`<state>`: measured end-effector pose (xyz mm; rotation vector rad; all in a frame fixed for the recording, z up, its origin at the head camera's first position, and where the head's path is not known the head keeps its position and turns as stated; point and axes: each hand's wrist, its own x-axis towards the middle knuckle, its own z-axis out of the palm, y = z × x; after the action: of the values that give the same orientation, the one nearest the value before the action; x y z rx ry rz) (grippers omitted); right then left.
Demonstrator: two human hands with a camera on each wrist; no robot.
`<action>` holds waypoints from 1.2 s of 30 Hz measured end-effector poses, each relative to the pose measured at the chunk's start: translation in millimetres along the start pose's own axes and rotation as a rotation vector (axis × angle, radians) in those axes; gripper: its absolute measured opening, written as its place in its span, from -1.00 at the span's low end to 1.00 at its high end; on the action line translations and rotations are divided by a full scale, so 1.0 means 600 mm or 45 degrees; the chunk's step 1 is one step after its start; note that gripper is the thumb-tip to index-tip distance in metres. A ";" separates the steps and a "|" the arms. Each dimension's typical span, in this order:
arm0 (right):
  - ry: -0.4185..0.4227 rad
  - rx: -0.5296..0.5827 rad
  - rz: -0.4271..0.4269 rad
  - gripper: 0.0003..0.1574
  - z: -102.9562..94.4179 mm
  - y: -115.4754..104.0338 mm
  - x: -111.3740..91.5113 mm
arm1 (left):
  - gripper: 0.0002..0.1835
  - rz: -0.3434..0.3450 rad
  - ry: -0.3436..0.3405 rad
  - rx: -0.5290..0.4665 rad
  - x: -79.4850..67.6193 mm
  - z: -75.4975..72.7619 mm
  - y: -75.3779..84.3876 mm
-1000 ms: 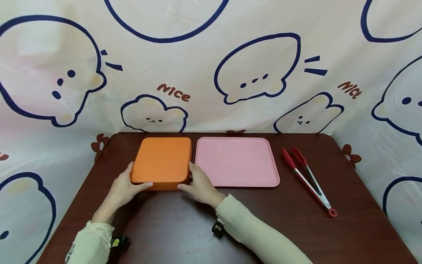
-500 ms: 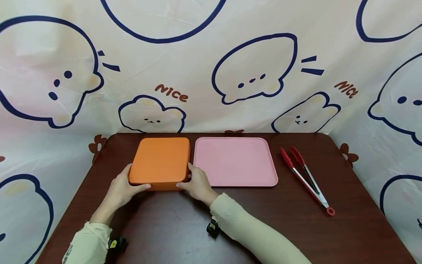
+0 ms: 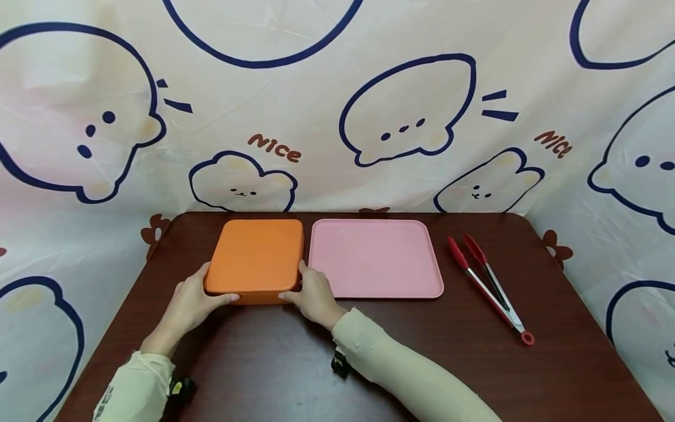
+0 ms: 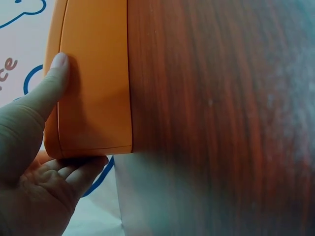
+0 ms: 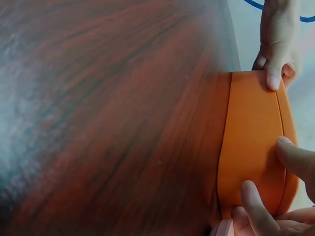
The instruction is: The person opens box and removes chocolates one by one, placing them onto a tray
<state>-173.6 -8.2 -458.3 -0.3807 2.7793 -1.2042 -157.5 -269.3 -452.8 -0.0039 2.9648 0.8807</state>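
Observation:
An orange lidded box sits at the back left of the table, a thin seam running around its side below the top. At its front left corner my left hand grips it, thumb across the front at the seam and fingers along the left side. My right hand holds the opposite front corner, its thumb at the seam and its other fingers around the right side. The lid is in place, so the inside of the box is hidden. To its right lies a flat pink tray.
Red-tipped tongs lie on the table right of the tray, arms spread and ring end toward the front. The dark wood table meets a cartoon-printed cloth at its back and sides.

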 end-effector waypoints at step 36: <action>-0.026 -0.164 -0.088 0.05 -0.006 -0.004 0.000 | 0.03 0.093 0.064 -0.033 -0.010 0.014 -0.008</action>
<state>-173.8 -7.4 -454.0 -0.5007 2.8567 -1.0308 -150.8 -268.5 -462.3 0.0828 3.0172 0.9413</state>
